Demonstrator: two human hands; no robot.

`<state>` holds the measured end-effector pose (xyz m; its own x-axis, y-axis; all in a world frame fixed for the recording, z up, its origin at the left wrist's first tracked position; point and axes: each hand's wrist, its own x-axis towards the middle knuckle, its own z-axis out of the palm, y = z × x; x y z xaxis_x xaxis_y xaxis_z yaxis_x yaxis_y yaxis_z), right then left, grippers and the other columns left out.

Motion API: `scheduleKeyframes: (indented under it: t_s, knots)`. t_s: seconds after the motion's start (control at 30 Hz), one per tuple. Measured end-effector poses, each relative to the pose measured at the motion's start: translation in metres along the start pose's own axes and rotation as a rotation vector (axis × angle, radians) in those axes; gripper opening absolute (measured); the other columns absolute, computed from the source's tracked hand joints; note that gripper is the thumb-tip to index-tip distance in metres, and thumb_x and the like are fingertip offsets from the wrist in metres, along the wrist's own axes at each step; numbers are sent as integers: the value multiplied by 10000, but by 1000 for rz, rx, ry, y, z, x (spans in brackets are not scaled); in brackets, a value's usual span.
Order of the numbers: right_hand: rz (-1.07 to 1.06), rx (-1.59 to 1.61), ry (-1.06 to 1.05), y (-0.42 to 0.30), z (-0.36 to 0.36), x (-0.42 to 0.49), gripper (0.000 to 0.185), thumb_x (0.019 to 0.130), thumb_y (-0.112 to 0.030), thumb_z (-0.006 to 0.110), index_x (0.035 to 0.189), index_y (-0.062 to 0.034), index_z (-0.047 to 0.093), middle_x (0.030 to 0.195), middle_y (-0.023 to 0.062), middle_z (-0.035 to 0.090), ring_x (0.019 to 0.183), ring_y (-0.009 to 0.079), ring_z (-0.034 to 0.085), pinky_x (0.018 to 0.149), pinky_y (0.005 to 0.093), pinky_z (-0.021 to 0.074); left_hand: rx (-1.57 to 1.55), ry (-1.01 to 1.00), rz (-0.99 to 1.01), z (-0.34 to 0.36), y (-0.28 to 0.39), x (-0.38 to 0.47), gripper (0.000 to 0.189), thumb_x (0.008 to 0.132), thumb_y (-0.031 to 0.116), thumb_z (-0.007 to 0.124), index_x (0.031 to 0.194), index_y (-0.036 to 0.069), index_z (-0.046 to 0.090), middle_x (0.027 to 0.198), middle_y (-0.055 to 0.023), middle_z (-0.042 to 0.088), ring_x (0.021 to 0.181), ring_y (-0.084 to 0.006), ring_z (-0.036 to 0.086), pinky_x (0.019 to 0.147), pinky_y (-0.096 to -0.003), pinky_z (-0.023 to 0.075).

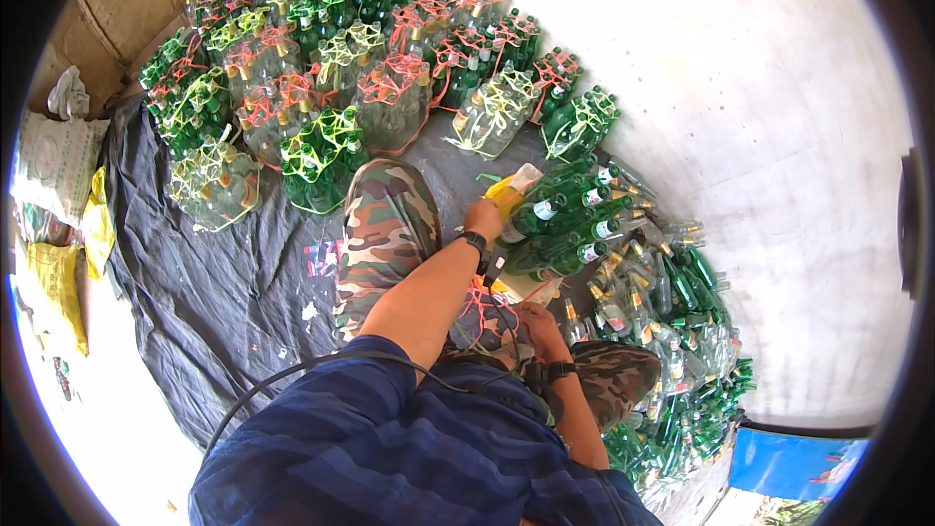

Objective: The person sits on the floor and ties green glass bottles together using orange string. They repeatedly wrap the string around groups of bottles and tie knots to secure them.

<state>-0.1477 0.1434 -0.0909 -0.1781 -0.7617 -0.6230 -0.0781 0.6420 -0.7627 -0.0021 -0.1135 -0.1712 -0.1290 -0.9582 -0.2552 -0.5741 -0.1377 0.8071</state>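
My left hand [483, 220] is by the yellow wrapping [504, 193] at the left side of a group of green glass bottles [562, 213]. Those bottles lean together with their necks towards the right. Lower down, my right hand [539, 325] has bent fingers near a red plastic string [539, 294] that runs up to the bottles' base. More red string [486, 310] lies tangled between my legs. Both wrists wear black bands, and a cable hangs from the left one. The fingertips of both hands are partly hidden.
Bundles of clear bottles [394, 98] and green bottles [321, 161], tied with red and yellow-green string, stand ahead on a dark sheet [168, 234]. A heap of loose bottles [657, 307] lies on the right along the pale wall [767, 161]. Sacks [58, 161] stand at the far left.
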Motion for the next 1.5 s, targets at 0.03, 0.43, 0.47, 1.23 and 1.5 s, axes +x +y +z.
scheduleKeyframes:
  t_s: [0.03, 0.43, 0.47, 1.23, 1.5]
  knots:
    - [16, 26, -8, -5, 3, -4, 242, 991, -178, 622, 1149, -34, 736, 695, -50, 497, 561, 59, 420, 515, 263, 298, 8, -13, 11, 1, -2, -2, 287, 981, 226, 606, 1160, 57, 753, 1122, -240, 748, 1078, -442, 710, 929, -521, 566]
    - [11, 182, -10, -3, 25, 18, 151, 1048, -169, 623, 1099, -39, 683, 684, -7, 553, 524, 93, 508, 468, 274, 382, 115, -121, 200, 5, -22, -46, 267, 969, 209, 601, 1047, 8, 759, 1000, -258, 751, 979, -469, 722, 868, -542, 580]
    - [17, 156, -11, -5, 29, 26, 141, 1055, -157, 607, 1092, -38, 673, 720, 28, 614, 565, 129, 577, 494, 297, 462, 165, -155, 294, 10, -41, -41, 271, 986, 201, 589, 1032, -26, 730, 932, -257, 755, 862, -426, 756, 748, -512, 613]
    - [-122, 491, 37, 30, 48, 76, 118, 1014, -135, 674, 1055, -34, 719, 872, 61, 705, 748, 158, 653, 666, 304, 522, -370, -827, -296, -3, -21, -137, 301, 1060, 125, 458, 1344, 127, 557, 1022, -97, 748, 781, -235, 762, 701, -433, 660]
    - [-101, 624, -12, 36, 44, 83, 59, 1023, -91, 677, 1026, -33, 666, 846, 57, 679, 686, 156, 638, 598, 300, 508, 2, -905, -75, -33, 24, -149, 435, 1011, 121, 619, 1436, 68, 541, 1017, -109, 761, 804, -221, 780, 636, -343, 625]
